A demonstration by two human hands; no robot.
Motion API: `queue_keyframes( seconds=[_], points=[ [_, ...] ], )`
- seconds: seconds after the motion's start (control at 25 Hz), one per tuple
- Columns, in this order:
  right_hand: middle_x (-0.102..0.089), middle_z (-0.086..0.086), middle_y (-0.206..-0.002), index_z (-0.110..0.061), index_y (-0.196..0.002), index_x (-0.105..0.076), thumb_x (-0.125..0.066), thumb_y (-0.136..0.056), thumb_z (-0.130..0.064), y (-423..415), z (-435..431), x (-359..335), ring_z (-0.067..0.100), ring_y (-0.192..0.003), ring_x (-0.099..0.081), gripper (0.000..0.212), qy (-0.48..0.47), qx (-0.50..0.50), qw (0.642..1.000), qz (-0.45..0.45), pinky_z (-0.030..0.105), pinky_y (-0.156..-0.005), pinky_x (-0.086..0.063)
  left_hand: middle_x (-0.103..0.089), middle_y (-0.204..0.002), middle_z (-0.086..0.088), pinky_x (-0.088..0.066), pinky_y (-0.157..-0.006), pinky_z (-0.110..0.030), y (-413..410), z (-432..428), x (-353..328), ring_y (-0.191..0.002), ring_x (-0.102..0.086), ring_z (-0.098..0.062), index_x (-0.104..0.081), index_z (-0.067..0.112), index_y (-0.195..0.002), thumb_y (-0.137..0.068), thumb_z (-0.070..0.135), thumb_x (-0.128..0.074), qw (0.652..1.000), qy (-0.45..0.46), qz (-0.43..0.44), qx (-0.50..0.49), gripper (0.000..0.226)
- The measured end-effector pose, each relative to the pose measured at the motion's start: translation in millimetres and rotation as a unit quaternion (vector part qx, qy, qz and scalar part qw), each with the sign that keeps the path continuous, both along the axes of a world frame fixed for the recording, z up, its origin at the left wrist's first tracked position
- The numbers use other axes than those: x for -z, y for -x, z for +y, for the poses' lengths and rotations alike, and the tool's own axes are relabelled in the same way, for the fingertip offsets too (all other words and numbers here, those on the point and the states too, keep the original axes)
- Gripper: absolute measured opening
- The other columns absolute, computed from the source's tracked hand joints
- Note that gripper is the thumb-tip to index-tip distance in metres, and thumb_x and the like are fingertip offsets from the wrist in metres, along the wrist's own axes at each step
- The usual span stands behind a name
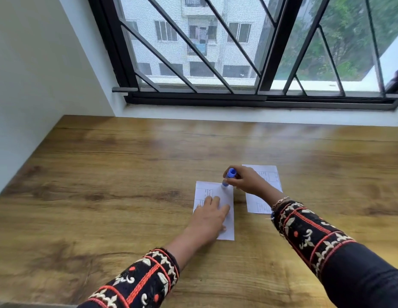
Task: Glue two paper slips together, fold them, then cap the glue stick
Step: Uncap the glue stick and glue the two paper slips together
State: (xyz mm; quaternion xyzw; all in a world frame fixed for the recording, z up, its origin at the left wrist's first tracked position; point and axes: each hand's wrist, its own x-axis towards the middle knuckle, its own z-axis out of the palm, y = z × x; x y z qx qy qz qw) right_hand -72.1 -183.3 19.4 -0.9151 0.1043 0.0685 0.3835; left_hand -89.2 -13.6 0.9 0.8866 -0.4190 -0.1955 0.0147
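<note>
2 slips [222,227] [271,176] lay side by side on the surface [104,174]. Our left hand [208,215], fingers flat, pinned the near one; our right hand [246,181] gripped the glue stick [228,177], tip at its top edge. Light, even strokes probably worked best.

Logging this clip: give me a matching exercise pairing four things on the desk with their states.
Things:
1. blue glue stick
2. nearer white paper slip
3. farther white paper slip
4. left hand

States:
A. lying partly under the right forearm, untouched
B. pressed flat on a slip
C. tilted, tip on paper, in the right hand's grip
D. pinned down, getting glue at its far edge

Pairs: 1-C, 2-D, 3-A, 4-B
</note>
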Motion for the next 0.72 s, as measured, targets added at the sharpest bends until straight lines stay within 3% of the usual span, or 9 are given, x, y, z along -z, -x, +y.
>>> queue_keyframes(
  seconds=[0.48, 0.72],
  points=[
    [-0.057, 0.007, -0.072, -0.01, -0.091, -0.063, -0.062, -0.081, -0.021, 7.7, -10.3, 2.5, 0.021, -0.068, -0.051, 0.015, 0.014, 0.026, 1.0, 0.0, 0.043, -0.074, -0.05, -0.03, -0.137, -0.013, -0.042, -0.081, -0.039, -7.5, 6.7, -6.8, -0.125, -0.03, -0.03, -0.034, 0.017, -0.129, -0.091, 0.016, -0.048, 0.998, -0.025, -0.024, 0.049, 0.04],
    [-0.053, 0.001, -0.064, -0.008, -0.09, -0.062, -0.062, -0.082, -0.023, 18.5, -3.9, 1.6, 0.018, -0.064, -0.049, 0.017, 0.016, 0.025, 1.0, 0.005, 0.032, -0.064, -0.042, -0.034, -0.138, -0.01, -0.043, -0.083, -0.036, -9.6, 8.7, -8.2, -0.125, -0.034, -0.026, -0.035, 0.014, -0.129, -0.09, 0.02, -0.053, 0.998, -0.013, -0.03, 0.045, 0.043]
  ],
)
